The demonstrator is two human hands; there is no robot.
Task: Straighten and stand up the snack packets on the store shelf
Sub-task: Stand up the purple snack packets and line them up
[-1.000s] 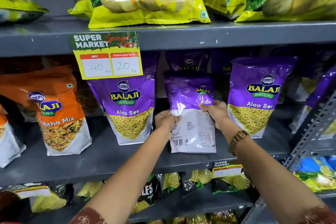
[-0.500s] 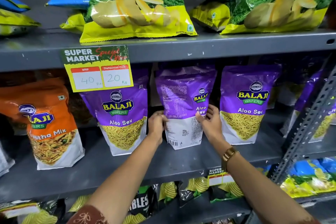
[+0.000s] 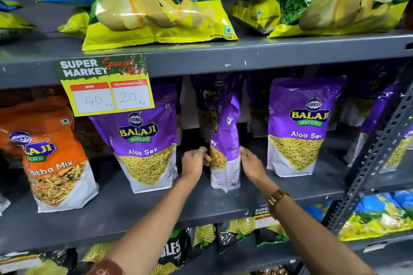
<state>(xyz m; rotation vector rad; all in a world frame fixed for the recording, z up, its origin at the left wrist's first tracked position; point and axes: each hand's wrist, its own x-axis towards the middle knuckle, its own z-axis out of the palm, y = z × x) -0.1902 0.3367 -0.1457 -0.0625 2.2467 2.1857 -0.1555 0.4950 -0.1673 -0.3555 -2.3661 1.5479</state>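
Observation:
A purple Aloo Sev packet stands on the middle grey shelf, turned almost edge-on so only a narrow strip of its front shows. My left hand holds its left edge near the bottom. My right hand presses against its right edge, with a gold watch on that wrist. Two more Aloo Sev packets stand upright facing forward, one to the left and one to the right. Further purple packets sit in the dark behind them.
An orange Mitha Mix packet stands at the left. A yellow price tag hangs from the upper shelf, which carries large potato wafer bags. A slotted metal upright crosses the right side. Dark chip packets fill the shelf below.
The packet between my hands has been rotated from showing its back panel to standing nearly edge-on. Both hands slid down to its lower sides. My view moved closer and tilted up.

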